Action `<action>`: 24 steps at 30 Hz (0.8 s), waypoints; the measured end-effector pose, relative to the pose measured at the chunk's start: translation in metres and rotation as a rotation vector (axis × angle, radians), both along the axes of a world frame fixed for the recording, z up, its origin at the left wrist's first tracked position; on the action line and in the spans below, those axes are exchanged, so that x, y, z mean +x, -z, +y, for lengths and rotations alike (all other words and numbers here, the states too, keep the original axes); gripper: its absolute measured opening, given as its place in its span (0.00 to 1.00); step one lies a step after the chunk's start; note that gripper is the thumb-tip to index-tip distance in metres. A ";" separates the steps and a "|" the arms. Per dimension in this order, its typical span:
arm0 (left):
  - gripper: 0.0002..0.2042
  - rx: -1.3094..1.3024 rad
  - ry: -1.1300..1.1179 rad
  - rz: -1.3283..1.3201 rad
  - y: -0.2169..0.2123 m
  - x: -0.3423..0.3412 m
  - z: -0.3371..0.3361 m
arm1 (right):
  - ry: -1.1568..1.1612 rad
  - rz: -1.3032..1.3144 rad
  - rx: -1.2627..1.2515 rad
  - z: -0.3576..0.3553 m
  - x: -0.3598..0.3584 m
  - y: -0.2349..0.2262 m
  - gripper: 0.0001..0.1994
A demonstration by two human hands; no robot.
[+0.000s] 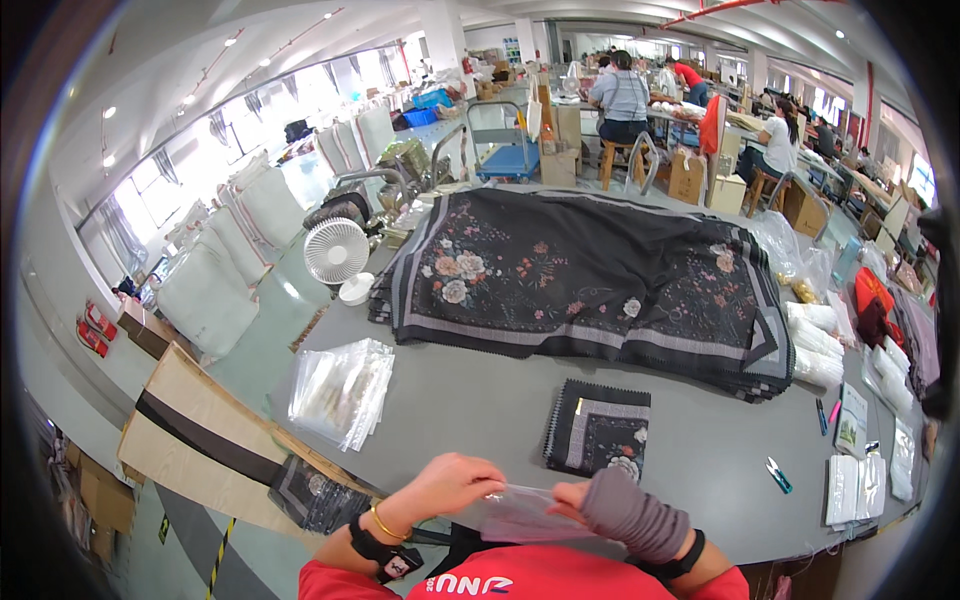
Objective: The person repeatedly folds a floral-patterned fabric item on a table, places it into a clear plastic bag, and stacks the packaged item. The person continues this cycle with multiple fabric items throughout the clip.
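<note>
A clear plastic bag (520, 514) is stretched between my two hands near the table's front edge. My left hand (455, 484) pinches its left end, fingers closed. My right hand (585, 500), partly covered by a grey knitted wrist sleeve, grips the right end. Just beyond the bag lies a folded dark floral scarf (597, 425) with a zigzag edge. Left of it rests a stack of clear plastic bags (343, 392). Across the far part of the table spreads a large pile of black floral scarves (590, 270) with grey borders.
Thread snips (779, 475), pens (822, 417), a booklet (851, 420) and white packets (855, 490) lie at the right. A white fan (337, 251) stands at the far left. Folded scarves (318, 496) sit on a wooden board (190, 400) by my left. Several people work farther off.
</note>
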State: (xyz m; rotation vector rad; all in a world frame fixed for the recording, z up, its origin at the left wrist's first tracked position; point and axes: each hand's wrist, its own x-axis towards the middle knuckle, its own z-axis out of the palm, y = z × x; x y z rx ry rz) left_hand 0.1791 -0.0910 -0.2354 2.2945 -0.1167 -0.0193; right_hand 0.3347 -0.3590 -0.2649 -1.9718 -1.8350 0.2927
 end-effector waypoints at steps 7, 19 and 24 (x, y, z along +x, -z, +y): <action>0.13 0.425 0.260 -0.276 0.020 -0.013 0.001 | -0.065 0.190 -0.058 -0.043 -0.002 -0.004 0.08; 0.10 0.784 -0.443 -0.420 -0.022 0.031 0.035 | 0.150 -0.025 0.197 -0.017 0.115 0.065 0.37; 0.31 0.401 -0.221 -0.162 0.101 0.108 -0.029 | 0.112 -0.233 -0.015 0.047 0.132 0.087 0.44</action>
